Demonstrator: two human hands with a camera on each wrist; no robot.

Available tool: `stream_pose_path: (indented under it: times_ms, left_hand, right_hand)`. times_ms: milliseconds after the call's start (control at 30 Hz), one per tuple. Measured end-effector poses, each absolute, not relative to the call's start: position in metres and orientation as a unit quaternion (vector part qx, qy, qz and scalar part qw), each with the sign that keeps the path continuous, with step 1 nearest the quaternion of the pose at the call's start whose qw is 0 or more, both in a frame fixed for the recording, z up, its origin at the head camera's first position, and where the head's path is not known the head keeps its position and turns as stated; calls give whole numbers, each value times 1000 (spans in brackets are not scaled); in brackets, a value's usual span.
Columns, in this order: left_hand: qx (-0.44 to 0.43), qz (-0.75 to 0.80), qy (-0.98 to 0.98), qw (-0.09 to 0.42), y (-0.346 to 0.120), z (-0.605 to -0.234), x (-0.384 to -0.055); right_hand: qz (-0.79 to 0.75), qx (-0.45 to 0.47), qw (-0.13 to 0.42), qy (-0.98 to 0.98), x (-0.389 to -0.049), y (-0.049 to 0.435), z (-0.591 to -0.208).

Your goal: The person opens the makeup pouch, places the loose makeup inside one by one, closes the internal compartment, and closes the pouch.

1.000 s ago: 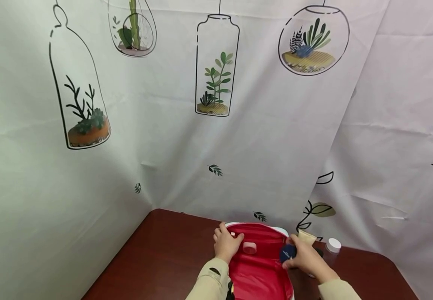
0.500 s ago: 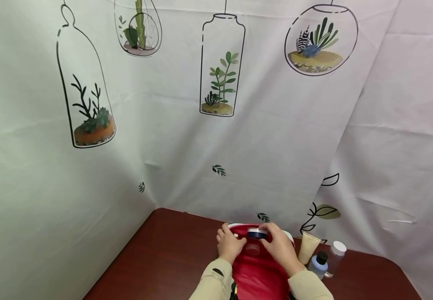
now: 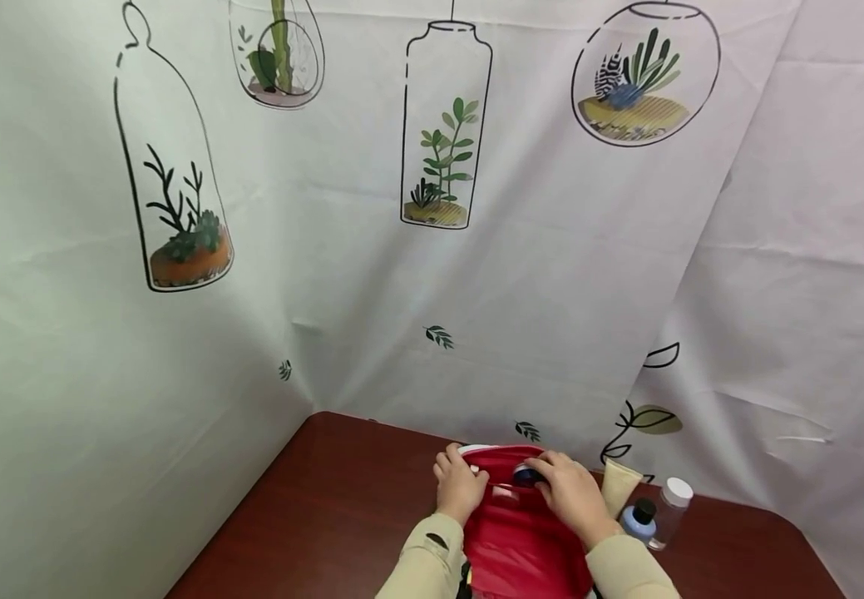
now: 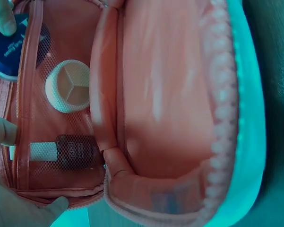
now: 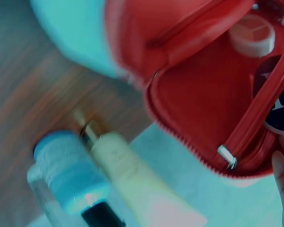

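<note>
A person's right hand [image 3: 574, 497] pinches a round blue tin [image 4: 10, 54], half tucked into a red bag's [image 3: 525, 549] mesh pocket [image 4: 26, 97]; the left hand [image 3: 461, 488] grips the bag's edge. Stowing it probably calls for pushing deeper.

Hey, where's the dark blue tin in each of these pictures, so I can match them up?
Head: the dark blue tin is low, right of centre, at the fingers of the right hand.
Left wrist: the dark blue tin is upper left, partly behind the pocket strip.
Right wrist: the dark blue tin is at the right edge, partly behind that strip.
Shared landmark: the open bag, in all three views.
</note>
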State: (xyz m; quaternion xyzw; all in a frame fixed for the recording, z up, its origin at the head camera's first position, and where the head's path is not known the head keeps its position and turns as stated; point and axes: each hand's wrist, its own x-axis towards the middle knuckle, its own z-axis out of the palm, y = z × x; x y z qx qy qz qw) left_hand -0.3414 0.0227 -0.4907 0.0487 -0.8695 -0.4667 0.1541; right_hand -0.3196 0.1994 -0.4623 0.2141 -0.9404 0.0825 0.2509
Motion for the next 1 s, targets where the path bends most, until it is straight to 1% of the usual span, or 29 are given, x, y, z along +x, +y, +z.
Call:
stream_pose_path:
  times_ms: [133,333,500,800,1000]
  left_hand:
    - [39,-442,-881,164,22,-491,-342]
    - [36,-426,-890,160,20,-492,-345]
    - [35,-423,-893,153,19,-492,-346]
    - [25,-419,-897,139,16,-491,-346]
    - [23,-421,-897,134,14,-490,-345]
  right_hand:
    - [24,230,233,-944,-318,203,-460]
    - [-71,265,245,-930,-317,204,-464]
    - [-120,282,273,-912,-315,205,-476]
    - [-148,259,354,-887,-312,203,-494]
    - [-136,253,362,-887,-312,204,-499]
